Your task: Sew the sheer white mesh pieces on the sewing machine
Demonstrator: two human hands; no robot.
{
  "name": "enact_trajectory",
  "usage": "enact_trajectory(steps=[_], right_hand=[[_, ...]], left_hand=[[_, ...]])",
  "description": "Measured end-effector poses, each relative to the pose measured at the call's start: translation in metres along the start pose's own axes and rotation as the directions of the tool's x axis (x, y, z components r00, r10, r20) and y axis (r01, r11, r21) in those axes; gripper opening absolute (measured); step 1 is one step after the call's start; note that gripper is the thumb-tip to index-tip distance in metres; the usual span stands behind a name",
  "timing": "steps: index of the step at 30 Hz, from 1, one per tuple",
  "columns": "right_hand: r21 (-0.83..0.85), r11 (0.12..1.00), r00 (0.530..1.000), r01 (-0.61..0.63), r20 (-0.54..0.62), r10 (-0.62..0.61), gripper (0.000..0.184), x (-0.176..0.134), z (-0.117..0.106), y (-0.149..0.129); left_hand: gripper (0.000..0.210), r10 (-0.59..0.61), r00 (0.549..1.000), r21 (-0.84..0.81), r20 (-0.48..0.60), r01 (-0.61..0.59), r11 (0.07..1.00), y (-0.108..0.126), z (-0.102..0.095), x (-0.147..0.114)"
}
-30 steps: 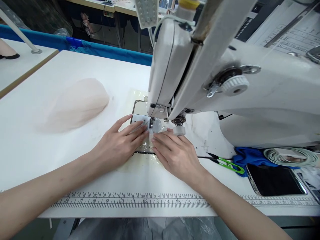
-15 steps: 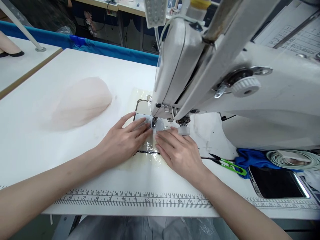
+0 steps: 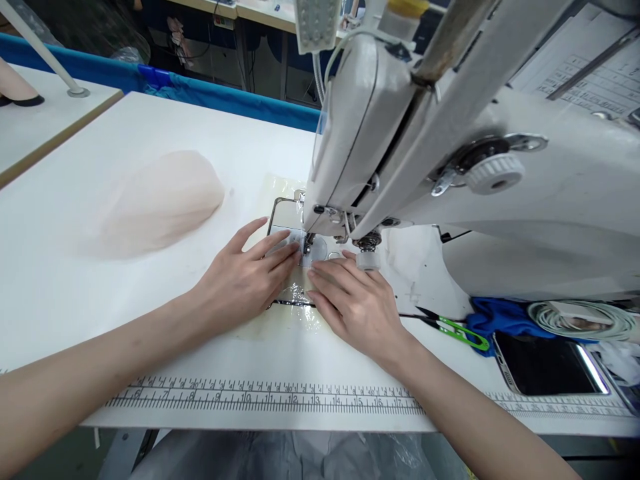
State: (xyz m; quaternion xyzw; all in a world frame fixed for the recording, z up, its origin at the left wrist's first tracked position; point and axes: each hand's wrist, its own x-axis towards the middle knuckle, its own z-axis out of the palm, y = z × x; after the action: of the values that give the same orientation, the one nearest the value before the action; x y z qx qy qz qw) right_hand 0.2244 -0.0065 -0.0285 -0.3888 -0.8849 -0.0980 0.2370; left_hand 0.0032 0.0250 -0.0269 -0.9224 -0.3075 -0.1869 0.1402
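The sewing machine (image 3: pixel 360 127) stands over the table, its presser foot (image 3: pixel 309 243) low over the metal needle plate (image 3: pixel 283 235). My left hand (image 3: pixel 245 273) lies palm down left of the foot, fingers spread and fingertips on the plate. On the near right side, my right hand (image 3: pixel 360 300) rests with its fingers stretched flat, tips just in front of the foot. Any thin cloth under the fingertips is too hard to make out. A sheer pale pink fabric piece (image 3: pixel 165 203) lies on the table to the left.
Green-handled thread snips (image 3: pixel 463 333) lie right of my right hand, beside a blue cloth (image 3: pixel 503 320), a phone (image 3: pixel 550 363) and a coiled pale tube (image 3: pixel 583 319). A ruler strip (image 3: pixel 270 399) runs along the front edge. Blue fabric (image 3: pixel 240 107) borders the table's far side.
Both hands keep nearly the same place by the presser foot; my left hand sits very slightly further left. The whole view has shifted a little.
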Motion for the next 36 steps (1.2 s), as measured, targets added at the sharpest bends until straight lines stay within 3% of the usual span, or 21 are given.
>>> enact_trajectory(steps=[6, 13, 26, 36], right_hand=[[-0.022, 1.0, 1.0, -0.001, 0.003, 0.002, 0.02, 0.0, 0.001, 0.001], [-0.075, 0.997, 0.995, -0.021, 0.092, 0.028, 0.026, 0.006, 0.001, 0.001], [-0.113, 0.993, 0.994, -0.029, 0.097, 0.04, 0.027, 0.006, 0.003, 0.01], [-0.078, 0.991, 0.986, -0.11, 0.117, 0.118, 0.033, 0.005, 0.0, 0.008]], left_hand=[[0.031, -0.024, 1.0, -0.038, -0.008, 0.024, 0.999, -0.001, 0.002, 0.001], [0.034, -0.116, 0.992, -0.163, 0.039, 0.121, 0.979, -0.005, 0.006, 0.004], [0.034, -0.147, 0.988, -0.062, 0.046, 0.149, 0.987, -0.007, 0.009, 0.006], [0.032, -0.138, 0.99, -0.064, 0.006, 0.138, 0.988, -0.007, 0.002, 0.002]])
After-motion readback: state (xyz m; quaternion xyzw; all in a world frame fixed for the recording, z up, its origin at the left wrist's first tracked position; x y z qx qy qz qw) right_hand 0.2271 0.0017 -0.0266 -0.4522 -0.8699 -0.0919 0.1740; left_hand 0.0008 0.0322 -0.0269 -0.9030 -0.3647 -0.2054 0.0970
